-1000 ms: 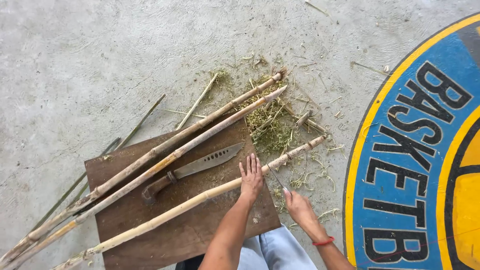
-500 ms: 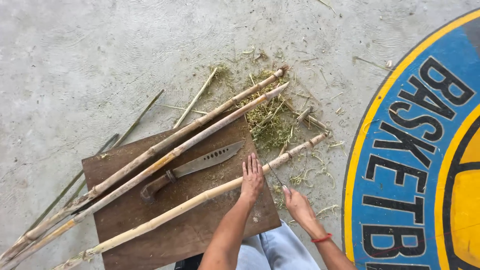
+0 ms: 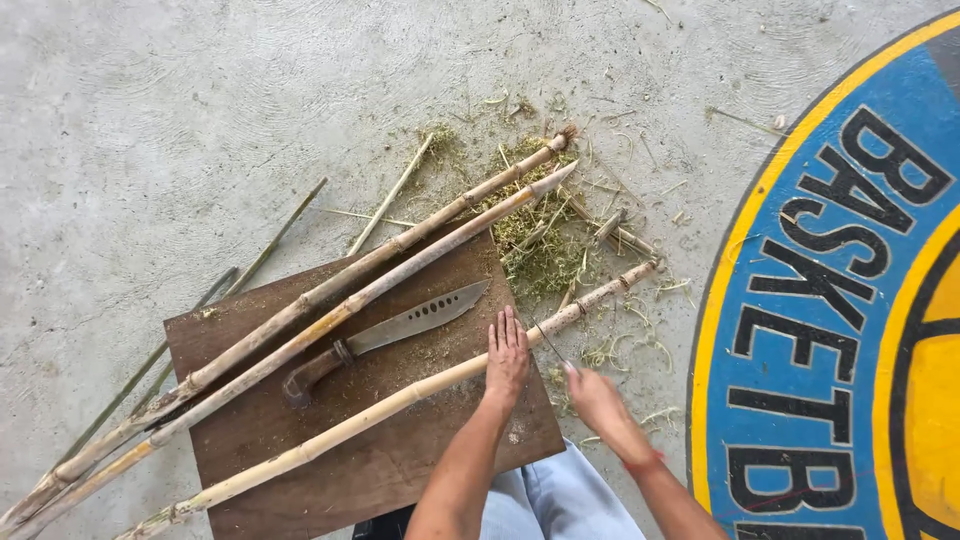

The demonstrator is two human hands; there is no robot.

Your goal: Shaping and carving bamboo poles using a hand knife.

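Left hand pressed flat, fingers together, on long pale bamboo stalk lying across brown wooden board. Right hand pinching thin strip beside stalk. Unchanged from earlier frame.

A big knife with a dark handle lies on a brown wooden board, just beside two long cane stalks. Green shavings litter the concrete floor near a painted blue-and-yellow circle
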